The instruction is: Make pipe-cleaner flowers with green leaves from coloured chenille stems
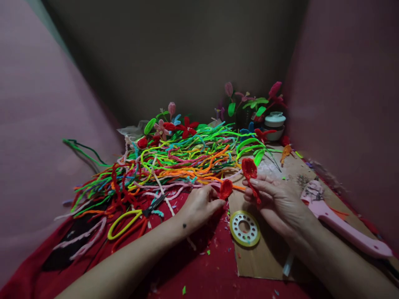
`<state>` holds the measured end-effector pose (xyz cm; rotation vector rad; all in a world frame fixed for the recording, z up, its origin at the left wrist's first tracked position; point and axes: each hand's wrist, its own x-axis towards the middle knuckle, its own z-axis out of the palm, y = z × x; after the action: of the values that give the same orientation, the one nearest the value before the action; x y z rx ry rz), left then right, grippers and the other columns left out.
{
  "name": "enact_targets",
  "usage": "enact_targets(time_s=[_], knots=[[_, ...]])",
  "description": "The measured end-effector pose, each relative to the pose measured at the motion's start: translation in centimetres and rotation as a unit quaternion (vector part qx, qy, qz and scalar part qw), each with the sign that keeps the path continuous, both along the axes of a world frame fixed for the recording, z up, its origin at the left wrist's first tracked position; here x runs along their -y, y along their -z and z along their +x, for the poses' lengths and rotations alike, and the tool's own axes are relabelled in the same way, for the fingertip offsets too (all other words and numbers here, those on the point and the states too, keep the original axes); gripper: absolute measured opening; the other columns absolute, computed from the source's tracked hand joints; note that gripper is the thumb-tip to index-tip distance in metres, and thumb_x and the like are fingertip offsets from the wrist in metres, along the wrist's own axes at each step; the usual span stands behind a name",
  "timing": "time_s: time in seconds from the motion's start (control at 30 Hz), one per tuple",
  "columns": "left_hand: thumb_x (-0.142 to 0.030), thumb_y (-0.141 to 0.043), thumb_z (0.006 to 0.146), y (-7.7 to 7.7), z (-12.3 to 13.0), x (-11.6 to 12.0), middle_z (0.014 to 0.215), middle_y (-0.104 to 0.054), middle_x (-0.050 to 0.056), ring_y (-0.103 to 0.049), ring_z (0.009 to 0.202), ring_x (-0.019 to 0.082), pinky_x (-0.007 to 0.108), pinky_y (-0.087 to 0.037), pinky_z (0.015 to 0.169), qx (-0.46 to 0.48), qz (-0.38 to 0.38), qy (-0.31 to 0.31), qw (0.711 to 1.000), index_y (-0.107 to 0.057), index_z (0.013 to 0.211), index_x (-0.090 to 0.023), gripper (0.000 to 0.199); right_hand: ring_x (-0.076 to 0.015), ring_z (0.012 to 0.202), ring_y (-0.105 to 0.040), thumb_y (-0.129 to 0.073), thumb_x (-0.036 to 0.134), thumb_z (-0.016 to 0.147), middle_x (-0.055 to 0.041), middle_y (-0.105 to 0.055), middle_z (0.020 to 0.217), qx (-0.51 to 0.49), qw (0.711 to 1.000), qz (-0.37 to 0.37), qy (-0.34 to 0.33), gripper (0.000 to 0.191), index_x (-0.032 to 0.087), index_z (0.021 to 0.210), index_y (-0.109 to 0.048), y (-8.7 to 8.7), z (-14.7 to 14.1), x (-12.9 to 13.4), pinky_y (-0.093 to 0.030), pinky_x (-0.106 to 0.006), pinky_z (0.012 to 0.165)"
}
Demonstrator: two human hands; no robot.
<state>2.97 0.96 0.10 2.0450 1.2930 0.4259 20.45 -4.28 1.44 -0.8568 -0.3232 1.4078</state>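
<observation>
My left hand point(204, 201) is closed, with thumb and fingers pinching a small red fuzzy petal point(226, 189) made of pipe cleaner. In my right hand point(277, 201) is another red pipe-cleaner petal point(249, 168), held upright by its twisted lower end between thumb and fingers. The two petals are close together but apart. Just below them a roll of clear tape point(244, 228) with a white core lies partly on a brown board point(258, 263). To the left of my left hand are scissors point(124, 224) with yellow and orange handles.
A big heap of coloured pipe cleaners point(187, 160) spreads behind my hands. Finished fuzzy flowers point(188, 127) and a lidded white pot point(274, 119) stand at the back. A pink-handled tool point(346, 226) lies at the right. Scraps dot the red cloth point(193, 274).
</observation>
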Motion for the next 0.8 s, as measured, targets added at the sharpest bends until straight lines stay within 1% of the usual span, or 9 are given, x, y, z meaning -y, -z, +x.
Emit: enact_targets(time_s=[0.07, 0.17, 0.23, 0.3, 0.4, 0.47, 0.63, 0.8], knots=[[-0.026, -0.055, 0.070, 0.0, 0.5, -0.4, 0.056, -0.057, -0.001, -0.050, 0.053, 0.012, 0.022, -0.033, 0.050, -0.032, 0.019, 0.002, 0.999, -0.059, 0.063, -0.016, 0.012, -0.0107, 0.046, -0.060, -0.077, 0.008, 0.052, -0.0006, -0.065, 0.060, 0.001, 1.000, 0.005, 0.009, 0.032, 0.015, 0.071, -0.053, 0.1, 0.1, -0.1, -0.049, -0.019, 0.048], [-0.021, -0.050, 0.069, 0.1, 0.8, -0.8, 0.053, -0.055, -0.001, -0.048, 0.051, 0.011, 0.022, -0.031, 0.050, -0.049, 0.030, -0.003, 0.998, -0.056, 0.058, -0.016, 0.014, -0.0113, 0.048, -0.062, -0.077, 0.006, 0.051, -0.0022, -0.067, 0.061, 0.004, 1.000, 0.014, 0.019, 0.033, 0.016, 0.072, -0.053, 0.2, 0.2, -0.2, -0.050, -0.020, 0.050], [-0.025, -0.049, 0.072, 0.3, 0.8, -0.9, 0.053, -0.055, -0.001, -0.049, 0.051, 0.011, 0.022, -0.030, 0.049, -0.048, 0.032, -0.004, 0.998, -0.056, 0.058, -0.016, 0.017, -0.0119, 0.052, -0.064, -0.076, 0.006, 0.052, -0.0053, -0.071, 0.070, 0.006, 0.999, 0.026, 0.019, 0.033, 0.016, 0.075, -0.054, 0.3, 0.2, -0.1, -0.051, -0.021, 0.052], [-0.030, -0.050, 0.073, 0.4, 0.8, -0.9, 0.053, -0.055, -0.001, -0.048, 0.050, 0.012, 0.022, -0.029, 0.049, -0.053, 0.043, -0.002, 0.998, -0.055, 0.058, -0.017, 0.021, -0.0118, 0.053, -0.064, -0.076, 0.006, 0.053, -0.0058, -0.071, 0.073, 0.007, 0.999, 0.037, 0.017, 0.033, 0.016, 0.076, -0.054, 0.4, 0.2, -0.1, -0.052, -0.021, 0.054], [-0.031, -0.054, 0.070, 0.6, 0.8, -0.9, 0.053, -0.054, -0.001, -0.046, 0.049, 0.011, 0.022, -0.028, 0.049, -0.061, 0.069, 0.000, 0.996, -0.053, 0.058, -0.017, 0.018, -0.0109, 0.054, -0.064, -0.075, 0.006, 0.054, -0.0037, -0.071, 0.071, 0.013, 0.999, 0.045, 0.016, 0.030, 0.015, 0.074, -0.055, 0.4, 0.1, -0.1, -0.052, -0.020, 0.055], [-0.028, -0.053, 0.070, 0.7, 0.9, -0.9, 0.053, -0.054, -0.002, -0.045, 0.049, 0.011, 0.022, -0.028, 0.050, -0.059, 0.072, -0.006, 0.996, -0.052, 0.057, -0.017, 0.017, -0.0101, 0.053, -0.064, -0.076, 0.007, 0.054, -0.0016, -0.069, 0.068, 0.016, 0.999, 0.046, 0.020, 0.028, 0.014, 0.072, -0.056, 0.3, 0.0, -0.2, -0.051, -0.019, 0.055], [-0.027, -0.048, 0.072, 0.3, 0.5, -0.6, 0.053, -0.054, -0.001, -0.049, 0.050, 0.011, 0.021, -0.030, 0.048, -0.037, 0.053, -0.033, 0.997, -0.050, 0.060, -0.018, 0.015, -0.0099, 0.053, -0.062, -0.074, 0.008, 0.055, -0.0013, -0.069, 0.069, 0.019, 0.999, 0.050, 0.012, 0.023, 0.015, 0.069, -0.057, 0.2, 0.0, 0.0, -0.050, -0.021, 0.055], [-0.026, -0.050, 0.071, -0.6, -0.2, -0.1, 0.055, -0.051, -0.003, -0.047, 0.051, 0.010, 0.020, -0.033, 0.049, 0.062, 0.023, -0.038, 0.997, -0.050, 0.063, -0.017, 0.012, -0.0099, 0.054, -0.060, -0.070, 0.008, 0.058, -0.0027, -0.069, 0.069, 0.023, 0.998, 0.053, -0.012, 0.021, 0.015, 0.076, -0.059, -0.1, -0.1, 0.3, -0.047, -0.022, 0.056]])
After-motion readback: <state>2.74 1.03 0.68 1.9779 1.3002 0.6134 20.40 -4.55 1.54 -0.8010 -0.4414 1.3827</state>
